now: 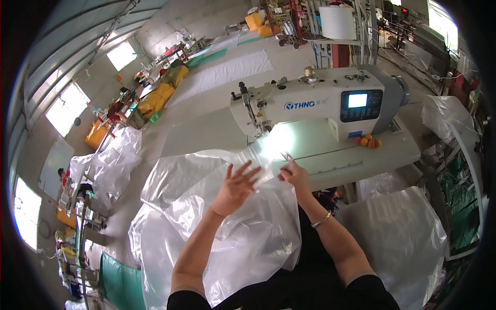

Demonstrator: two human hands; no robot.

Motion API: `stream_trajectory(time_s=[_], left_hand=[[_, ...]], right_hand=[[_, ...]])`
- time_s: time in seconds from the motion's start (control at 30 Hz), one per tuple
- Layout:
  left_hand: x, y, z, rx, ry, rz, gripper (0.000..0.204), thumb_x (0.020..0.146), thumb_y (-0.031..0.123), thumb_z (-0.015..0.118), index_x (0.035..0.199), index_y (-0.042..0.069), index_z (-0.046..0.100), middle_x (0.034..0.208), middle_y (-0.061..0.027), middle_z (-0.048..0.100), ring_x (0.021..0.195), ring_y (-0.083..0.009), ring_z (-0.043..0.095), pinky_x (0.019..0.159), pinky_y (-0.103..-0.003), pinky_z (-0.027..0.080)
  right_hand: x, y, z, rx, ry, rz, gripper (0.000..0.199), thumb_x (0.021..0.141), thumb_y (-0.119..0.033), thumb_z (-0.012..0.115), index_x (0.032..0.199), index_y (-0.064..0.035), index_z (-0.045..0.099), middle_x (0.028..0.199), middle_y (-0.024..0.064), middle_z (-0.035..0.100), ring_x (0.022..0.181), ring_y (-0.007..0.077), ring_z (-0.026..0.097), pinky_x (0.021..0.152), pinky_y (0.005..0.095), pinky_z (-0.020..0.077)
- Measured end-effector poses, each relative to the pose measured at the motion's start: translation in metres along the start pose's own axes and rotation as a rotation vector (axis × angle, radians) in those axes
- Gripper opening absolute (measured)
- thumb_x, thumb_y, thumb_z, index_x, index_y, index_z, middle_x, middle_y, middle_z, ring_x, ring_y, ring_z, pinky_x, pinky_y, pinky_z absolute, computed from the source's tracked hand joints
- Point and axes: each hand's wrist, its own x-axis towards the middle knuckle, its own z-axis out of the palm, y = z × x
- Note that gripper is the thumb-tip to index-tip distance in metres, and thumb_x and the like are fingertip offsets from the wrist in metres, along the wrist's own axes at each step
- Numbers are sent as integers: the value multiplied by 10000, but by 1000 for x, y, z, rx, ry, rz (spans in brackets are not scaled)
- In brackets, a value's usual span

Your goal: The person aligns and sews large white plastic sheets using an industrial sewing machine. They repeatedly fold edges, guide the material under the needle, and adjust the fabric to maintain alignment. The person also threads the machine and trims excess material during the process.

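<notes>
A white industrial sewing machine [305, 98] stands before me, its lamp lighting the needle area. Clear plastic sheeting [206, 181] spreads from beneath the needle area, over the table's front edge and across my lap. My left hand [236, 187] is over the sheeting with its fingers spread; nothing is in it. Closed fingers on my right hand [295, 176], just right of the sheet's edge, grip small metal thread snips [286, 155], whose tips point toward the machine. The bright lamp glare hides the sheet's edge near the needle.
Several small orange fruits [368, 141] lie on the machine table at the right. More plastic sheeting [392, 232] hangs at my right, beside a pale frame [467, 155]. A large white thread cone [337, 22] stands behind the machine. Yellow bundles [156, 101] line the far left.
</notes>
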Motion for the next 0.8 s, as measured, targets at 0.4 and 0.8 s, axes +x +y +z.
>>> stream_trajectory(time_s=[0.4,0.8], left_hand=[[33,-3,55,-460,-166,-524,445,861,318,679,1219,67,598,1361,-102,512,1264,-295,473,985,-404,438],[85,-21,81,-286,-216,-648,323,785,298,744,1001,74,658,1026,-73,630,1089,-271,563,866,-393,478]], right_hand=[[49,16,-29,-672,76,-565,124,848,-81,604,935,-34,679,1014,128,667,996,302,592,880,403,470],[65,13,-34,-695,201,-522,116,796,-99,688,880,-18,684,935,101,623,947,285,577,827,388,487]])
